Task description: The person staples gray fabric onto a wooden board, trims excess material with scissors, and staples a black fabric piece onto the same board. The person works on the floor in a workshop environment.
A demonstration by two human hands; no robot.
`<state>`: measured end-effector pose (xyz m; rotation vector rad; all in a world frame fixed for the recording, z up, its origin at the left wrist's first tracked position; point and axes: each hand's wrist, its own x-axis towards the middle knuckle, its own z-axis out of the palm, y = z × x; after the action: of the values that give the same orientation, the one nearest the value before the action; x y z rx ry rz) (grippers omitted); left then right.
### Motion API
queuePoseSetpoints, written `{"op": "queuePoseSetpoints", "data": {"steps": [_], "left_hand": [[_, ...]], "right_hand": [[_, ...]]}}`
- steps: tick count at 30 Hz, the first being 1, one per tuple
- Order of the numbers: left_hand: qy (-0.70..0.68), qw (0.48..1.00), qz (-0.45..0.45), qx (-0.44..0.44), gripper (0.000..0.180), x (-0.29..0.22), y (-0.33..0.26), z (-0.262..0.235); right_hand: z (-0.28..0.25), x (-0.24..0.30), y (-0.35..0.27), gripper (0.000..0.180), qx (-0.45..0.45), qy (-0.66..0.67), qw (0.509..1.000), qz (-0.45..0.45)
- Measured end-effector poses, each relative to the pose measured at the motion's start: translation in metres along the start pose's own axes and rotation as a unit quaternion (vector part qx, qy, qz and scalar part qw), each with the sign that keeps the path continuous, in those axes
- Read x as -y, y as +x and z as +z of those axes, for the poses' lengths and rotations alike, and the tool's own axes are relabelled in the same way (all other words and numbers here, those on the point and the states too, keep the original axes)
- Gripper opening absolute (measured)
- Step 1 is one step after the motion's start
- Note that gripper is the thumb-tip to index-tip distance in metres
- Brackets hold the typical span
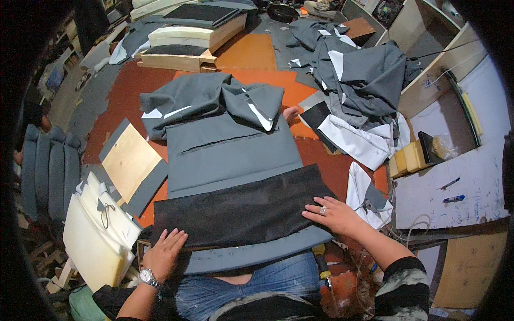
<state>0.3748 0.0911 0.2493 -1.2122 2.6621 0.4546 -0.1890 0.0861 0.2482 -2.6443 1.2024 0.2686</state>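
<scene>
Left fingers [172, 239], right fingers [315, 208], flat on black fabric [241, 207]

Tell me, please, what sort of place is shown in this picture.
Probably an upholstery workshop: a heap of grey fabric, pale foam-like sheets at the left, and black cloth spread on a grey-covered piece suggest it.

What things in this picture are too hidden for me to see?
All in the head view:
- Palms of the left hand and right hand: facing down.
- Whatever the black cloth covers.
- Someone's hand or foot: mostly behind grey fabric.
- Right sleeve: cut off by the lower edge.
</scene>
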Motion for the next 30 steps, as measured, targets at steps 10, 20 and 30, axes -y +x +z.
{"op": "queuePoseSetpoints", "data": {"steps": [10,20,30], "left_hand": [[-0.007,0.999,0.042,-0.031,0.058,0.001,-0.002,0.008],[0.023,0.985,-0.017,-0.168,0.066,-0.051,0.061,0.018],[0.036,0.986,0.06,-0.153,0.06,-0.041,0.082,0.026]], "right_hand": [[0.004,0.011,-0.019,0.058,0.026,-0.041,0.999,0.019],[0.008,0.039,0.033,0.04,-0.211,-0.025,0.977,-0.005],[0.013,0.039,0.023,0.043,-0.135,-0.01,0.991,0.003]]}}
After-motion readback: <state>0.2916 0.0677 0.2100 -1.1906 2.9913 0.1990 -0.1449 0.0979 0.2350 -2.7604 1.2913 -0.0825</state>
